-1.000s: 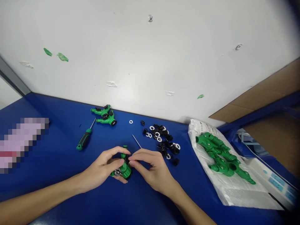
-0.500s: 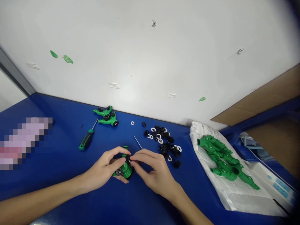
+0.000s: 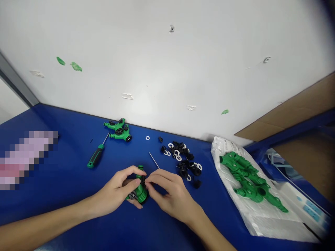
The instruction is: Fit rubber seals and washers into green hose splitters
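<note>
My left hand (image 3: 116,190) is closed around a green Y-shaped hose connector (image 3: 141,194) with black valve levers, held low over the blue table. Thumb and fingertips of my right hand (image 3: 170,193) pinch together at the connector's black valve part; whatever sits between them is too small to make out. A thin metal shaft (image 3: 154,159) pokes out beyond my right hand, its other end hidden beneath the hand. Just right of that lies a loose pile of black plastic parts (image 3: 187,164) and white ring washers (image 3: 178,158).
Two green connectors with black levers (image 3: 120,134) lie by the white wall. A green-and-black screwdriver (image 3: 95,157) rests left of them. At right, several green connector bodies (image 3: 251,177) lie on a white plastic bag (image 3: 258,223), beside a white power strip (image 3: 293,195).
Both hands stay at the connector, with only slight finger movement at the valve part. The view has shifted very slightly.
</note>
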`<state>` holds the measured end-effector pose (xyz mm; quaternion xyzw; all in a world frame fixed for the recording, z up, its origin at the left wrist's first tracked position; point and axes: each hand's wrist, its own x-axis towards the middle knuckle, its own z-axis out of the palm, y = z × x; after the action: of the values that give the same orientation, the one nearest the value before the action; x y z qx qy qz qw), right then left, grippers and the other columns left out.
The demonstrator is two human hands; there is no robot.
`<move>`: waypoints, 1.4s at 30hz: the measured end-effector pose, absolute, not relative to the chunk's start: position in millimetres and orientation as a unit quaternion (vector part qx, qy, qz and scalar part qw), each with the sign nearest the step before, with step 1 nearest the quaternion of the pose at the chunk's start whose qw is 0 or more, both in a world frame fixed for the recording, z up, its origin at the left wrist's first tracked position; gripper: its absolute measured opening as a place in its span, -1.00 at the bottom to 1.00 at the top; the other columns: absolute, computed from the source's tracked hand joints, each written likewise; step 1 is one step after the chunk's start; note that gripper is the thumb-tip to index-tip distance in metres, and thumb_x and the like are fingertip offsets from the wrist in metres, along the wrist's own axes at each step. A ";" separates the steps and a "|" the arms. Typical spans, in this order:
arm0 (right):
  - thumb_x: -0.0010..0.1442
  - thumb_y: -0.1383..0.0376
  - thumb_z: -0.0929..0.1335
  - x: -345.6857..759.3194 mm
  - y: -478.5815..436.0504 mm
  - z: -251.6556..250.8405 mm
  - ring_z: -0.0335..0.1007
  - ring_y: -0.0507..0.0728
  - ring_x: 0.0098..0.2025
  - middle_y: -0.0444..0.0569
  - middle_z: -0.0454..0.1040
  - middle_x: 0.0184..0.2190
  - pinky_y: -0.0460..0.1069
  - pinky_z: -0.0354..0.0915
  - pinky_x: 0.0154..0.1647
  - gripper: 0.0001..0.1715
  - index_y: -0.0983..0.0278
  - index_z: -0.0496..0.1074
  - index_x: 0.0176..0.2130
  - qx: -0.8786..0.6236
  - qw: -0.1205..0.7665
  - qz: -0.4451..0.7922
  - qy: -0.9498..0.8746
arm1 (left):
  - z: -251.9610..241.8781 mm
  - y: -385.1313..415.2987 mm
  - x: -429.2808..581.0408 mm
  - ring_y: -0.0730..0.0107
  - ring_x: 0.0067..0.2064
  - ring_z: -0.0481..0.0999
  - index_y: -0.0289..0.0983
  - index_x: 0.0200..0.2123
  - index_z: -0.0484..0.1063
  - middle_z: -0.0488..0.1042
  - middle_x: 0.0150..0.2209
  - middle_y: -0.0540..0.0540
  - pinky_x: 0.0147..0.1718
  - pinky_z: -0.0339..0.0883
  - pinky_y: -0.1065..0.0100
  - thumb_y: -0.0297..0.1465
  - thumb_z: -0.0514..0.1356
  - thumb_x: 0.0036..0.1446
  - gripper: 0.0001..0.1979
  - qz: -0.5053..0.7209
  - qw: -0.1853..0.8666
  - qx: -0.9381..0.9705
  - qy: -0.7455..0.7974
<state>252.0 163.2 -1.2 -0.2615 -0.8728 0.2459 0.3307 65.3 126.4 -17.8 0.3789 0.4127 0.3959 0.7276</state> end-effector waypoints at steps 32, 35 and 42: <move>0.25 0.19 0.36 302.4 188.9 16.2 0.43 0.07 -0.54 -0.09 0.53 -0.52 -0.06 0.30 -0.54 -0.78 0.28 0.51 -0.20 -0.506 0.310 0.247 -0.766 | -10.0 141.1 57.9 0.21 -0.09 0.51 -0.03 0.17 0.14 0.30 0.08 -0.08 -0.27 0.60 0.08 -0.31 0.21 0.19 -0.49 0.526 0.639 0.322 0.461; 0.20 0.21 0.40 304.5 184.4 24.2 0.45 0.07 -0.57 -0.09 0.54 -0.54 -0.06 0.39 -0.55 -0.78 0.29 0.52 -0.19 -0.470 0.416 0.290 -0.722 | -6.1 143.4 57.4 0.17 -0.05 0.48 -0.12 0.13 0.26 0.31 0.10 -0.12 -0.25 0.58 0.11 -0.32 0.19 0.21 -0.58 0.529 0.640 0.282 0.481; 0.17 0.36 0.42 298.2 171.2 24.4 0.48 0.06 -0.57 -0.11 0.55 -0.55 -0.07 0.46 -0.54 -0.84 0.25 0.55 -0.19 -0.406 0.451 0.288 -0.741 | 0.0 141.6 59.6 0.24 -0.08 0.50 -0.09 0.02 0.26 0.38 0.01 -0.06 -0.28 0.55 0.23 -0.34 0.24 0.15 -0.63 0.523 0.638 0.288 0.486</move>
<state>298.2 171.2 24.4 -0.4063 -0.7408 0.2878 0.4510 59.6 141.6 0.0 0.2884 0.4856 0.5235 0.6379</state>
